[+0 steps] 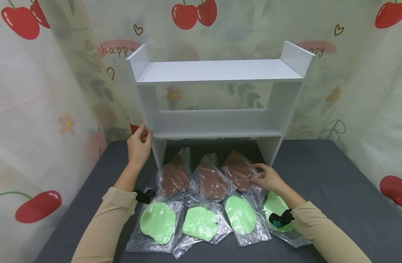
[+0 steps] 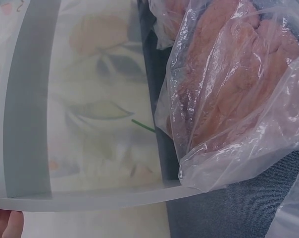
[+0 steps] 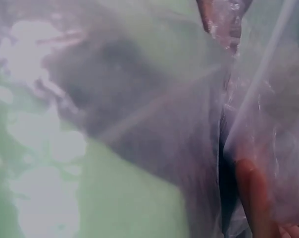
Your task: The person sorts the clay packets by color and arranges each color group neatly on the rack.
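Observation:
A white shelf rack [image 1: 217, 124] stands on a dark table. At its left side panel, my left hand [image 1: 138, 148] holds the outer edge near the middle shelf; only fingertips [image 2: 13, 224] show in the left wrist view. Three clear bags with brown contents lie at the rack's base: a left one [image 1: 175, 179], a middle one [image 1: 212, 180] and a right one [image 1: 237, 171]. With bent fingers my right hand [image 1: 270, 178] pinches the right edge of the right brown bag. Close up, the right wrist view shows a finger [image 3: 252, 196] against blurred clear plastic.
Several clear bags with flat green contents lie in front, among them a left one [image 1: 158, 223] and one [image 1: 276, 208] partly under my right forearm. A patterned cloth [image 1: 220, 33] surrounds the table [image 1: 322, 175]. The rack's upper end panels [image 1: 297, 58] stick up.

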The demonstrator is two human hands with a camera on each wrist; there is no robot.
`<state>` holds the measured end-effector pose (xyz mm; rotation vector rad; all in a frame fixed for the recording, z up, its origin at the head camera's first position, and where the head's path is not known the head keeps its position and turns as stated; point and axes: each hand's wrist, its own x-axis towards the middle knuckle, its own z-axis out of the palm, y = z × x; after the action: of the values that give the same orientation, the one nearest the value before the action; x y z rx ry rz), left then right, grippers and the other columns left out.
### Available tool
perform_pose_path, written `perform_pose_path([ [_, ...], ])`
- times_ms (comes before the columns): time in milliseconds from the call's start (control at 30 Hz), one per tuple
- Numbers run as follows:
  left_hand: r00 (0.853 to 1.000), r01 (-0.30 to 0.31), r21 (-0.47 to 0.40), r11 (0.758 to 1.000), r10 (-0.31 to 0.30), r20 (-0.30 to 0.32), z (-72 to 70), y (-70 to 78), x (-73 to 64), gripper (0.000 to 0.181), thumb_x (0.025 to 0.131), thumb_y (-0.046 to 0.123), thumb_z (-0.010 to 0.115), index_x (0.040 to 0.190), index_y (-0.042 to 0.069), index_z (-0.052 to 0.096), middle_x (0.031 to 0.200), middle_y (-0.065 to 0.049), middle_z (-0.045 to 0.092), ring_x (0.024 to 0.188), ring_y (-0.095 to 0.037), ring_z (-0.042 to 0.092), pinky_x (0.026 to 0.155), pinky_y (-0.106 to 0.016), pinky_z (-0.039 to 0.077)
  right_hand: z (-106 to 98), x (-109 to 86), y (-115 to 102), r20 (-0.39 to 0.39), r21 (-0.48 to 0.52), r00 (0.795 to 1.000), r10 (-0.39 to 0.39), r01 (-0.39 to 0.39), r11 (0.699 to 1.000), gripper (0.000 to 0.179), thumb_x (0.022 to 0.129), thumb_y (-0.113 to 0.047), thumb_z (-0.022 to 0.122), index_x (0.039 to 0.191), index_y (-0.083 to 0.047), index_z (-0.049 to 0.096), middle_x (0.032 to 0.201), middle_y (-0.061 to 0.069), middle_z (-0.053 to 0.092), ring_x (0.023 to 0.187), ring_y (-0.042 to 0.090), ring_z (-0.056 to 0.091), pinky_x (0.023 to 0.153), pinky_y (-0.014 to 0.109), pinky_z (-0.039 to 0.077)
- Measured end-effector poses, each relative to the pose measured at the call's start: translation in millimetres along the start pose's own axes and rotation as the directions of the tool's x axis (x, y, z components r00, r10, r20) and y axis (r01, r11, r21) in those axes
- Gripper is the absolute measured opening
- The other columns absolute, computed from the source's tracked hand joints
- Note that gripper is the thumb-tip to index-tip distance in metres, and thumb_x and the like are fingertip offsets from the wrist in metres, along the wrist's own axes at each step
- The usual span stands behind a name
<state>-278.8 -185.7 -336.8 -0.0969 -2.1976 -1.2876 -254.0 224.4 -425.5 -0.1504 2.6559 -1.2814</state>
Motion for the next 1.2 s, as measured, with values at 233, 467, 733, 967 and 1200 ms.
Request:
perform_pose_path([
  [233, 1.000, -0.010, -0.004, 1.000, 0.010, -0.006, 1.1, -1.1, -0.6, 0.047, 0.093, 0.007, 0.054, 0.139, 0.012, 0.046, 0.124, -0.022, 0.060, 0.108, -0.035, 0.062, 0.085, -0.048, 0.053, -13.1, -6.7, -3.1, 0.016, 0.030, 0.997, -0.071, 0.070, 0.997, 0.057, 0.090, -0.005, 0.058, 0.141, -0.001, 0.033, 0.087, 0.015, 0.067, 0.057, 0.006, 0.054, 0.049, 0.025, 0.043],
  [467, 0.999, -0.026, -0.004, 1.000, 0.026, -0.022, 1.8, -0.7, -0.8, 0.046, 0.093, 0.006, 0.055, 0.138, 0.011, 0.047, 0.124, -0.021, 0.060, 0.107, -0.034, 0.063, 0.084, -0.048, 0.053, -23.0, -15.8, -12.9, 0.003, 0.057, 0.994, -0.109, 0.109, 0.992, 0.058, 0.091, -0.007, 0.058, 0.143, -0.004, 0.034, 0.104, 0.024, 0.066, 0.058, 0.005, 0.052, 0.050, 0.024, 0.042],
  [733, 1.000, -0.025, 0.008, 1.000, 0.025, -0.016, 1.6, -0.2, -1.8, 0.046, 0.093, 0.007, 0.054, 0.139, 0.011, 0.046, 0.124, -0.021, 0.060, 0.107, -0.034, 0.063, 0.084, -0.048, 0.054, -26.5, -24.7, -22.9, 0.028, 0.074, 0.990, -0.138, 0.136, 0.988, 0.056, 0.091, -0.010, 0.058, 0.143, -0.007, 0.036, 0.104, 0.023, 0.065, 0.064, 0.006, 0.057, 0.054, 0.025, 0.048],
  [967, 0.999, -0.028, 0.013, 1.000, 0.028, -0.018, 1.5, -0.6, -1.8, 0.046, 0.093, 0.007, 0.055, 0.139, 0.011, 0.046, 0.124, -0.021, 0.060, 0.107, -0.034, 0.063, 0.084, -0.048, 0.054, -22.1, -30.6, -34.9, 0.077, 0.143, 0.974, -0.212, 0.199, 0.969, 0.055, 0.091, -0.011, 0.059, 0.142, -0.007, 0.037, 0.105, 0.024, 0.064, 0.061, 0.004, 0.057, 0.048, 0.023, 0.045],
  [1200, 1.000, -0.018, 0.012, 1.000, 0.018, -0.018, 1.6, -0.7, -1.3, 0.047, 0.093, 0.007, 0.055, 0.139, 0.011, 0.045, 0.124, -0.021, 0.060, 0.107, -0.034, 0.063, 0.085, -0.048, 0.053, -15.4, -34.6, -44.8, 0.115, 0.169, 0.957, -0.265, 0.244, 0.955, 0.052, 0.091, -0.015, 0.060, 0.140, -0.013, 0.041, 0.103, 0.020, 0.064, 0.059, 0.006, 0.056, 0.044, 0.023, 0.044],
])
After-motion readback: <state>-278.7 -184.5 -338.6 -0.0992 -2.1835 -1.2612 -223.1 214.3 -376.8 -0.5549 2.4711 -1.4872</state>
